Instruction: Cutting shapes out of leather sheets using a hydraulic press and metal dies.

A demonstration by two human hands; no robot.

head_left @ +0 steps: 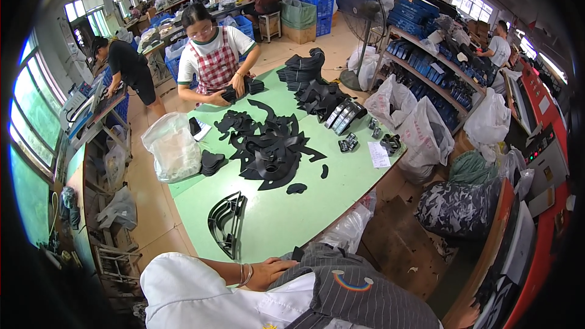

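Observation:
My left hand (268,273), with bracelets at the wrist, rests on my dark striped apron (359,274) at the table's near edge. Its fingers look stretched out and flat, and a small black piece or fold shows by the fingertips. A skin-toned patch at the lower right, beside the red machine, may be my right hand (467,317); its fingers cannot be made out. Nearest to my left hand on the green table (292,222) is a curved black frame-like part (226,224). Beyond it lies a heap of curved black cut pieces (271,152).
Across the table, a person in a checked apron handles black pieces (244,88). Stacked black pieces (301,70), silver-banded rolls (344,116) and a paper slip (378,154) lie at right; a white bag (173,146) at left. Red machine (542,237), sacks (420,140) and shelves (426,73) stand right.

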